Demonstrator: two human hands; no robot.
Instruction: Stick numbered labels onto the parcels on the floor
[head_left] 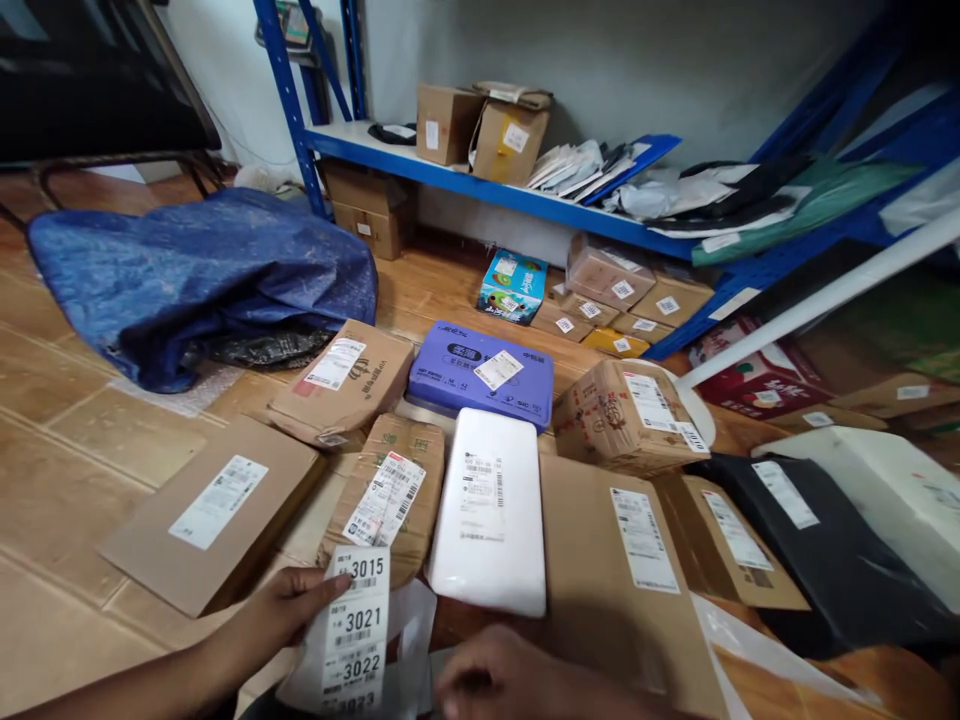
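Observation:
My left hand (289,605) pinches a strip of white number labels (364,635) between thumb and fingers; 3015, 3021 and 3022 can be read on it. The strip hangs down in front of a taped brown parcel (397,450). At the bottom edge, my right hand (510,675) is curled and a little blurred; whether anything sits in its fingers is hidden. Just beyond it lie a white foam-like parcel (491,510) and a large flat cardboard box (592,560), both with shipping labels. Part of a pale strip (412,640) shows between the hands.
Around these lie a flat brown box (217,510), a purple box (480,375), a taped carton (626,415) and a black parcel (832,550). A blue tarp (210,260) covers floor at left. A blue shelf (480,180) with parcels stands behind; a white pole (817,300) slants at right.

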